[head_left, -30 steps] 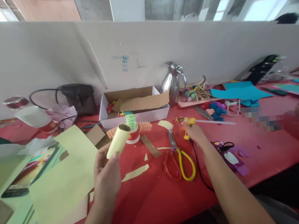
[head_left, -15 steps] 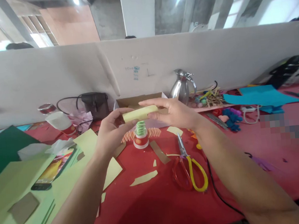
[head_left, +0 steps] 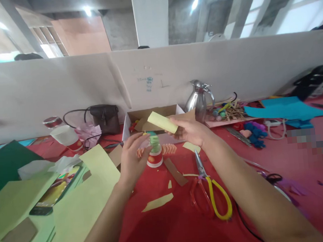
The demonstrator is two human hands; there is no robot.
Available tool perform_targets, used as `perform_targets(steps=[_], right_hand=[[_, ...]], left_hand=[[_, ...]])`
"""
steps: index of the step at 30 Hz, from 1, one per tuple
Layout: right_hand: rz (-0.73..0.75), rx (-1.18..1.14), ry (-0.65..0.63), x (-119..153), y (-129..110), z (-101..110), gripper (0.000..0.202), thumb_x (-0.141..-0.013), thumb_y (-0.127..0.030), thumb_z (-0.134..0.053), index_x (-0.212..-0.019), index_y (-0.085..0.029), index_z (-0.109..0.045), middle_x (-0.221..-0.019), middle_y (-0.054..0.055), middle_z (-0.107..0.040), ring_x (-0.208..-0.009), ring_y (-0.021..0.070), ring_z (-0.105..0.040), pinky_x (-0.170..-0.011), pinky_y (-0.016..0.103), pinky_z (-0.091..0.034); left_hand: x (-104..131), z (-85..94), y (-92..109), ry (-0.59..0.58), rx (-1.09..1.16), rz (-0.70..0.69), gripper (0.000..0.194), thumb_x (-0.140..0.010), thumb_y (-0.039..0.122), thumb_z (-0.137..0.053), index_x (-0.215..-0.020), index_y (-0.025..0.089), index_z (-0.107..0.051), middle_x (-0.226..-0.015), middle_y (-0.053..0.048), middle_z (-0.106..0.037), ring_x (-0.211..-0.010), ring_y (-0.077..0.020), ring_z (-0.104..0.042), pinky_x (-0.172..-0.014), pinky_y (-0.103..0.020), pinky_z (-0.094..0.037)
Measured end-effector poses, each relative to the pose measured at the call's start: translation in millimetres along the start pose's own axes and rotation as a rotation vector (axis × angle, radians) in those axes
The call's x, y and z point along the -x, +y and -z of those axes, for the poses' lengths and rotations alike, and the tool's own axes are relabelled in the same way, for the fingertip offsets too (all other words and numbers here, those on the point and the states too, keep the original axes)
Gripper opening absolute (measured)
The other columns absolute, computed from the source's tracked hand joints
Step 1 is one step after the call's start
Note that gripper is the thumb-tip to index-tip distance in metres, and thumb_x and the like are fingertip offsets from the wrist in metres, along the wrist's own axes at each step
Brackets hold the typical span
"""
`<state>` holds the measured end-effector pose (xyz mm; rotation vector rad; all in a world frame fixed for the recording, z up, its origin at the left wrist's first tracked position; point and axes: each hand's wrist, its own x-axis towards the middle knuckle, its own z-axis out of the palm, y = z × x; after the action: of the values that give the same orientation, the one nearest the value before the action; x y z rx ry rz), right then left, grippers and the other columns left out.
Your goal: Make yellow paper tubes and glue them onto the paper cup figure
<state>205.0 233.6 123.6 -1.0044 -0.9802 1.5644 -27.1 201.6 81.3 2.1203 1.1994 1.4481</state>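
Observation:
My right hand (head_left: 191, 132) grips a pale yellow piece of paper (head_left: 162, 121), rolled or folded into a short strip, tilted with its left end up. My left hand (head_left: 134, 155) is off the paper, its fingers curved and thumb apart; no held thing shows clearly. Its fingertips overlap the left side of a small paper cup (head_left: 155, 159) in view; touching or just in front, I cannot tell. On this red-and-white cup stands a green pleated paper strip (head_left: 154, 141), with orange pleated strips (head_left: 169, 149) at both sides.
Scissors (head_left: 201, 166) with red and yellow handles lie on the red table (head_left: 160, 234) near paper scraps (head_left: 159, 202). Yellow-green sheets (head_left: 81, 207) and a phone (head_left: 56, 190) are left. An open box (head_left: 126, 126), a metal jug (head_left: 197, 99) and a bag (head_left: 104, 118) stand behind.
My left hand has let go of the yellow paper and moved down beside the cup. The paper has tilted in my right hand. The view has shifted slightly.

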Motion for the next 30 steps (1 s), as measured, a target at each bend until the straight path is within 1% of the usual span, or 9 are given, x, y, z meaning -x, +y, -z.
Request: perform_targets(steps=[2,6,12,16,18,20,24,27,30], right_hand=[[0.005,-0.019,-0.004,-1,3,0,0.019,-0.093,-0.031,-0.067,-0.099,-0.014,-0.072,-0.085,0.010,-0.074,-0.068,0.0137,-0.068,-0.057,0.021,-0.055],[-0.031,-0.066,0.003,0,8,-2,0.018,-0.092,-0.029,-0.068,-0.096,-0.012,-0.071,-0.083,0.010,-0.074,-0.068,0.0133,-0.068,-0.059,0.021,-0.056],[-0.147,-0.155,0.034,-5,17,-2,0.023,-0.097,-0.034,-0.061,-0.095,-0.012,-0.070,-0.084,0.012,-0.075,-0.068,0.0127,-0.066,-0.058,0.021,-0.053],[-0.143,-0.074,0.046,-13,26,3,0.026,-0.096,-0.039,-0.062,-0.097,-0.014,-0.070,-0.085,0.010,-0.075,-0.065,0.0126,-0.062,-0.056,0.023,-0.050],[-0.042,0.050,0.064,-14,30,3,0.025,-0.094,-0.040,-0.064,-0.099,-0.017,-0.070,-0.091,0.010,-0.075,-0.069,0.0141,-0.063,-0.059,0.025,-0.050],[0.161,0.245,0.053,-14,32,1,0.022,-0.093,-0.038,-0.064,-0.105,-0.021,-0.071,-0.103,0.007,-0.074,-0.081,0.0167,-0.065,-0.069,0.028,-0.053],[0.534,0.690,-0.102,-11,33,-8,0.027,-0.093,-0.029,-0.062,-0.120,-0.030,-0.067,-0.123,0.002,-0.069,-0.107,0.0216,-0.063,-0.092,0.039,-0.052],[0.644,0.861,-0.217,-13,34,-13,0.028,-0.095,-0.022,-0.059,-0.121,-0.031,-0.065,-0.125,0.003,-0.068,-0.116,0.0230,-0.061,-0.100,0.044,-0.049],[0.673,0.945,-0.243,-16,35,-14,0.028,-0.096,-0.020,-0.058,-0.121,-0.031,-0.065,-0.124,0.003,-0.069,-0.117,0.0234,-0.061,-0.103,0.047,-0.048]], left_hand=[[5,-1.8,-2,-0.021,-0.037,-0.065,0.031,-0.084,0.023,-0.068,-0.112,0.032,-0.075,-0.127,-0.007,-0.068,-0.121,-0.0295,-0.057,-0.109,-0.044,-0.034],[12,-4.5,-9,-0.064,-0.040,-0.078,0.030,-0.084,0.022,-0.068,-0.109,0.034,-0.076,-0.124,-0.005,-0.072,-0.119,-0.0315,-0.058,-0.109,-0.046,-0.032],[23,-9.3,-22,-0.093,-0.117,-0.099,0.031,-0.086,0.019,-0.063,-0.111,0.033,-0.075,-0.116,-0.006,-0.075,-0.110,-0.0286,-0.064,-0.114,-0.047,-0.027],[24,-6.5,-27,-0.104,-0.311,-0.204,0.032,-0.090,0.016,-0.057,-0.115,0.029,-0.072,-0.105,-0.005,-0.075,-0.100,-0.0250,-0.067,-0.112,-0.048,-0.031],[24,-3.8,-30,-0.095,-0.440,-0.289,0.032,-0.091,0.013,-0.053,-0.115,0.027,-0.070,-0.099,-0.004,-0.075,-0.095,-0.0224,-0.067,-0.111,-0.048,-0.033],[24,-1.7,-33,-0.085,-0.516,-0.352,0.032,-0.091,0.009,-0.051,-0.113,0.026,-0.069,-0.098,-0.003,-0.074,-0.093,-0.0204,-0.067,-0.110,-0.047,-0.035],[26,-0.8,-38,-0.070,-0.551,-0.385,0.037,-0.089,0.005,-0.051,-0.115,0.025,-0.067,-0.102,-0.004,-0.072,-0.096,-0.0198,-0.066,-0.109,-0.047,-0.037],[26,-1.3,-39,-0.078,-0.552,-0.382,0.040,-0.087,0.002,-0.049,-0.115,0.026,-0.066,-0.103,-0.004,-0.071,-0.099,-0.0201,-0.066,-0.109,-0.048,-0.036],[27,-1.3,-38,-0.069,-0.559,-0.384,0.042,-0.086,0.000,-0.049,-0.114,0.026,-0.067,-0.102,-0.004,-0.071,-0.097,-0.0200,-0.065,-0.109,-0.048,-0.035]])
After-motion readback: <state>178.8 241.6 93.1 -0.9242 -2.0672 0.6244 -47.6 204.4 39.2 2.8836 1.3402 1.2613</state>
